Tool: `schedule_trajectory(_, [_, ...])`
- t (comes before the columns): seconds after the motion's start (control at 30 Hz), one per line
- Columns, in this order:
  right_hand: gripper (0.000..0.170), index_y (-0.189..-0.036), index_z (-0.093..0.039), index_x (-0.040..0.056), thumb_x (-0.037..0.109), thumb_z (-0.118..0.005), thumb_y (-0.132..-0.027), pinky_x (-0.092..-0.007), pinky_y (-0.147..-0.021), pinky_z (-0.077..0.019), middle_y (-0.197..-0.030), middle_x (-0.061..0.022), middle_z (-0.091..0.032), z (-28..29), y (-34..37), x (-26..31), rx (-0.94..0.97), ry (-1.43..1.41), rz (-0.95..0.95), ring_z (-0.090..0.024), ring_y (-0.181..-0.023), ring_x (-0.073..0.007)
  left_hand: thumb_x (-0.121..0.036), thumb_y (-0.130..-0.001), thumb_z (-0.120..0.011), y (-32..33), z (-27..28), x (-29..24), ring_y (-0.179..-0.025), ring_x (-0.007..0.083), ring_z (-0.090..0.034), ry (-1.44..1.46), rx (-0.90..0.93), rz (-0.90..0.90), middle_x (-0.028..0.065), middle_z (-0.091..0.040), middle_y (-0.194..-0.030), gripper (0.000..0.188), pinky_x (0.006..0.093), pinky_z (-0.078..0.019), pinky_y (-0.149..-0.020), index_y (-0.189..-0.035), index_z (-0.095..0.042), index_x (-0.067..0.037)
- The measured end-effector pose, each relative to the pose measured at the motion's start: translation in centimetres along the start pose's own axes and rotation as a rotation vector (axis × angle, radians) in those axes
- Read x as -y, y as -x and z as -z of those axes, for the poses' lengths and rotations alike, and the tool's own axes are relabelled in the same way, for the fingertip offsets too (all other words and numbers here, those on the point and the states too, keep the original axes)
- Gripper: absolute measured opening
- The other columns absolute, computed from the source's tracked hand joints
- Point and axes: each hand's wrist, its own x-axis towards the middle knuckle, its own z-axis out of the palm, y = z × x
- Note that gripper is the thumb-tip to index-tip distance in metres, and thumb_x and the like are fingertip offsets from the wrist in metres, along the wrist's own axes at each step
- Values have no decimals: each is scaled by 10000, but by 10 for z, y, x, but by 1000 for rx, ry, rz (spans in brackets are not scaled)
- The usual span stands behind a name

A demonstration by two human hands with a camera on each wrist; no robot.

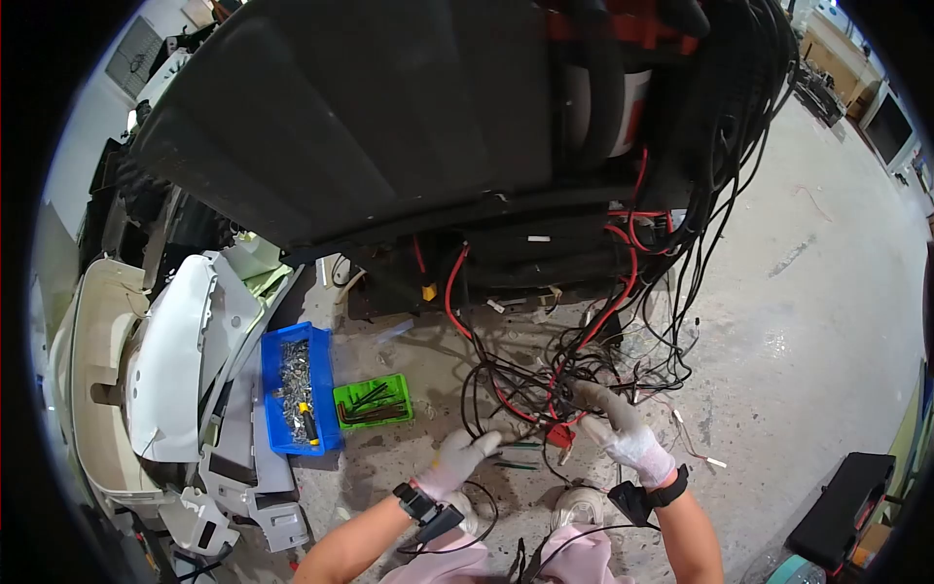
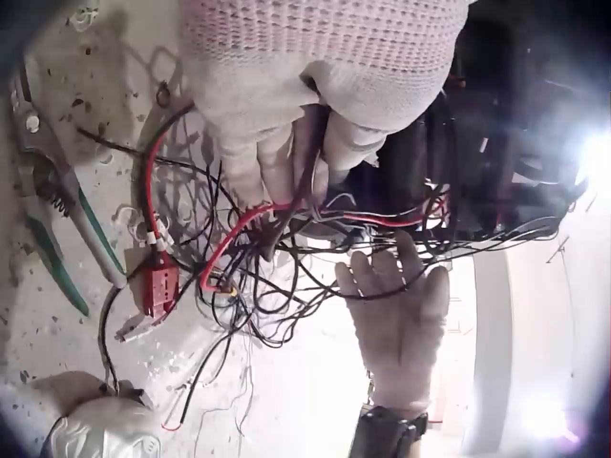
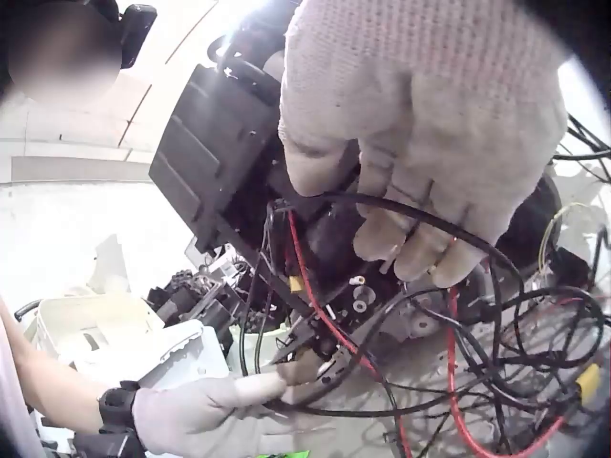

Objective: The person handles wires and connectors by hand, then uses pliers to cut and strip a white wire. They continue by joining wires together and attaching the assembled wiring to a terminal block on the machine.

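Observation:
Black and red cables (image 1: 514,382) lie tangled on the floor below a large dark machine part (image 1: 389,127). At the left side of the tangle, my gloved left hand (image 1: 462,459) (image 2: 305,105) grips a dark cable between thumb and fingers. My gloved right hand (image 1: 628,438) (image 3: 420,143) is at the other side, its fingers bent round a black cable (image 3: 410,212) that crosses them. Between both hands sits a red connector (image 1: 559,435) (image 2: 160,288) on the floor. Green-handled pliers (image 1: 516,465) (image 2: 72,205) lie beside it.
A blue bin (image 1: 329,389) of small metal parts and a green tray (image 1: 409,399) of tools stand left of the cables. White panels (image 1: 175,360) are piled farther left. An open black case (image 1: 842,511) lies at the lower right. Cables hang down the machine's right side.

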Motion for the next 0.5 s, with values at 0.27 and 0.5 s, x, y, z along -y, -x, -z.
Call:
schedule_trajectory(0.27, [666, -1175, -462, 100, 443, -652, -637, -446, -888, -370, -1127, -164, -470, -23, 13, 2, 0, 769, 365, -438, -1062, -367, -159, -894, -366, 39, 42, -25, -779, 205, -582, 268, -20, -2, 139, -620, -822, 294, 308, -444, -791, -1079, -464, 48])
schedule_trajectory(0.5, [308, -767, -513, 65, 13, -688, -519, -453, -902, -363, -1142, -182, -450, -37, -6, 0, -295, 706, 469, -414, -1094, -390, -192, -898, -371, 72, 67, -69, -533, 153, -538, 169, -178, -18, 163, -595, -764, 294, 259, -466, -513, -1081, -456, 22])
